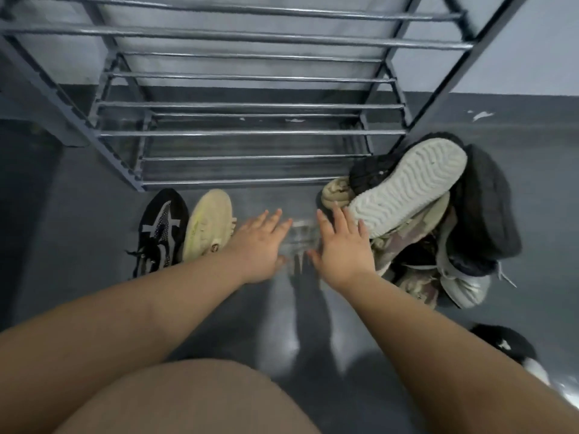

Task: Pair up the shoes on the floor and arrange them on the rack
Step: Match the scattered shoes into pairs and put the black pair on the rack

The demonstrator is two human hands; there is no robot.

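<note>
A grey metal shoe rack (250, 133) stands against the wall with bare shelves of bars. In front of it on the left lie a black knit sneaker (161, 231) and a cream sneaker (208, 225) side by side. On the right is a heap of several shoes; on top lies a shoe with its pale ridged sole (410, 189) turned up, beside a beige shoe (336, 191) and a black fuzzy one (488, 208). My left hand (258, 245) hovers with straight fingers just right of the cream sneaker, holding nothing. My right hand (341, 249) is spread, its fingertips at the upturned sole and the beige shoe.
The floor (300, 324) is glossy dark grey and reflects my arms. Another black shoe with white marks (504, 344) lies at the right edge, near my right forearm. My knee fills the bottom of the view. A dark skirting band runs along the wall behind the rack.
</note>
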